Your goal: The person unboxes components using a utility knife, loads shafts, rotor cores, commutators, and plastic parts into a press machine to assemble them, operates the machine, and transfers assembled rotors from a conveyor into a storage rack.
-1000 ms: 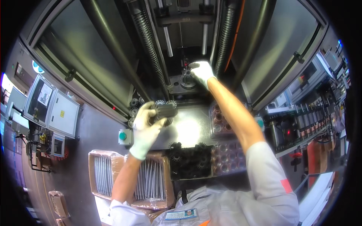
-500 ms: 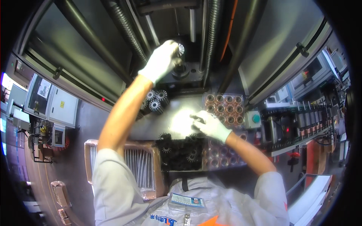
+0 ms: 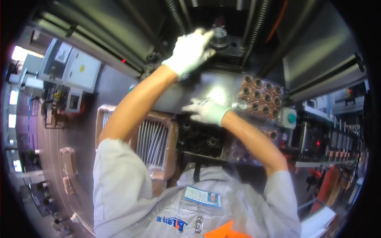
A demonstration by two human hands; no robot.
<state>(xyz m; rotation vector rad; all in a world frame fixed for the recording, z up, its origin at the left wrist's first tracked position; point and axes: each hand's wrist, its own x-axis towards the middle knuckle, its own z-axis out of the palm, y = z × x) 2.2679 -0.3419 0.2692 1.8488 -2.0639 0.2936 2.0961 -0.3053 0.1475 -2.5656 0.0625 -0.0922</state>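
Note:
My left hand (image 3: 190, 52), in a white glove, is open beside a press fixture (image 3: 219, 43), its fingers and thumb apart. A metal cylindrical part (image 3: 219, 31) stands upright on that fixture, just right of the fingertips. My right hand (image 3: 208, 111), also gloved, hovers with spread fingers over the back edge of a black tray (image 3: 194, 139). Dark toothed cores, such as one gear-shaped core (image 3: 212, 141), sit in this tray. Behind my left wrist, a group of slotted cores (image 3: 152, 59) is partly hidden.
Copper-coloured rings fill a clear tray (image 3: 260, 97) on the right, beside a green button box (image 3: 291, 118). A wrapped box of metal rods (image 3: 152, 142) stands at the front left. Dark columns and a coiled hose (image 3: 257, 29) flank the fixture.
My left hand has let go of the part on the fixture and drawn back to its left. My right hand has moved nearer, over the black tray. The whole view has shifted.

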